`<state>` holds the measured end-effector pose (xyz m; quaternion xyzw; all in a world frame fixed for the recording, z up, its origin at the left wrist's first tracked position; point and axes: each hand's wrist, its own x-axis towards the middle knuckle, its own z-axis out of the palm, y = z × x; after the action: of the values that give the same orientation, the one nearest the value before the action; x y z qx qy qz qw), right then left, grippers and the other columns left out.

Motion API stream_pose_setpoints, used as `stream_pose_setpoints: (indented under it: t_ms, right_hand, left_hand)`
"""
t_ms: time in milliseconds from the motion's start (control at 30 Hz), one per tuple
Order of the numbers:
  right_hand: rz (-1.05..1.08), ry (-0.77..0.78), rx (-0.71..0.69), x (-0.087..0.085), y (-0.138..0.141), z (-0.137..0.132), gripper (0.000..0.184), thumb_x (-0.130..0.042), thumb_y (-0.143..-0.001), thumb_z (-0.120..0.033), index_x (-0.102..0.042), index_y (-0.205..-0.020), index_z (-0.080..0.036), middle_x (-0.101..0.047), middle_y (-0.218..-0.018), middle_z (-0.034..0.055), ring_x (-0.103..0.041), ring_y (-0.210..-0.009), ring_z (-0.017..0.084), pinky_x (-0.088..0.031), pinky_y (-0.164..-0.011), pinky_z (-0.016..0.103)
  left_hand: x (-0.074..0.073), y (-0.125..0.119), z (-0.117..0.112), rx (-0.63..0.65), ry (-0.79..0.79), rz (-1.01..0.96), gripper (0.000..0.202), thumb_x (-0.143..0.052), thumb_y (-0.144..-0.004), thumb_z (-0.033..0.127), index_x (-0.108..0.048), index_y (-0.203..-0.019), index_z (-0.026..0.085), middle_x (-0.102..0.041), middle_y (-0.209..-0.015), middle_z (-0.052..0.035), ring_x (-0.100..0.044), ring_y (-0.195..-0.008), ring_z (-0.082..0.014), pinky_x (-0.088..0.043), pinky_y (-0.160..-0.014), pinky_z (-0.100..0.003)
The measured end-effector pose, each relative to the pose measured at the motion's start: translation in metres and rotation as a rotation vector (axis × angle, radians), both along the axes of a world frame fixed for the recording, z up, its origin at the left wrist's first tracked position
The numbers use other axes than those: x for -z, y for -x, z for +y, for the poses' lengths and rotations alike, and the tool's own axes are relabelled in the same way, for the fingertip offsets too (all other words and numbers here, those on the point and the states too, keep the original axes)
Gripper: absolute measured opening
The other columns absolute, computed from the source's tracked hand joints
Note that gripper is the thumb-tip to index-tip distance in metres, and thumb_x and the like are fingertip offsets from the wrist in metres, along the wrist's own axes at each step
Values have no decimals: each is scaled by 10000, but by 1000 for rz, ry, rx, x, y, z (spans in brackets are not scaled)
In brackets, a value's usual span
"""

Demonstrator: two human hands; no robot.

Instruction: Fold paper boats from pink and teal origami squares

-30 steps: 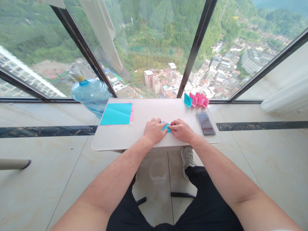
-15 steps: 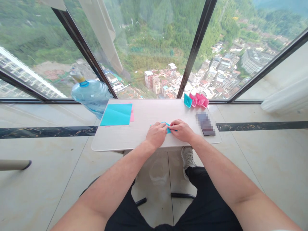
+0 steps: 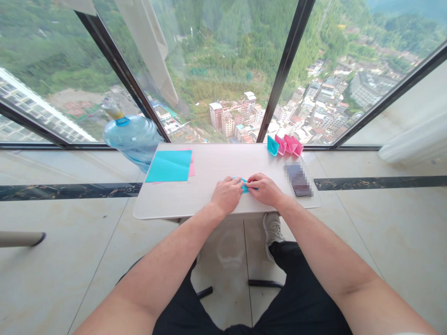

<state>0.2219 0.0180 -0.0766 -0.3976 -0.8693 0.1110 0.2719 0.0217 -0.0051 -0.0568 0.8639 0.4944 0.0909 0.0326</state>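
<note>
A small folded piece of blue paper (image 3: 245,188) lies at the middle of the low white table, mostly covered by my hands. My left hand (image 3: 227,193) rests on its left part, fingers curled and pressed against it. From the other side my right hand (image 3: 264,190) pinches its right part between thumb and fingers. The exact fold is too small and too hidden to make out.
On the table's (image 3: 195,200) left lie flat sheets of blue paper (image 3: 169,166) over pink paper (image 3: 192,168). Folded paper shapes, blue (image 3: 273,146) and pink (image 3: 289,144), stand at the back right. A phone (image 3: 301,181) lies nearer. Behind the left corner is a water bottle (image 3: 134,137).
Both hands stay at nearly the same spot on the blue paper. The paper's visible upper edge sits slightly lower between the fingers.
</note>
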Motion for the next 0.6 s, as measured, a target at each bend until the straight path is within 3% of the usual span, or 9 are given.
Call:
stream_pose_setpoints:
  t_ms: [133,267,600]
  right_hand:
    - [-26,12,-14,-4,-2,-2,239,-600,-887,-116,-806,-889,-237,-727,-994,69,-633,-946,195,-519,-934,341]
    - [-69,6,-17,-8,-5,-4,268,-582,-882,-85,-800,-920,-236,-730,-1041,68,-622,-956,198,-516,-948,350]
    - [-82,14,-6,-8,-9,-4,280,-581,-873,-66,-800,-916,-236,-742,-1048,60,-618,-951,199,-514,-946,346]
  left_hand:
    - [2,2,1,24,-19,12,342,-448,-994,242,-667,-1256,224,-654,-1359,-69,-576,-1123,-238,-502,-867,-388]
    - [2,4,1,42,-24,50,380,-449,-971,187,-652,-1292,208,-575,-1471,-66,-567,-1152,-257,-512,-841,-405]
    - [6,7,2,42,-17,14,344,-448,-995,232,-664,-1263,244,-624,-1417,-33,-569,-1154,-241,-517,-830,-397]
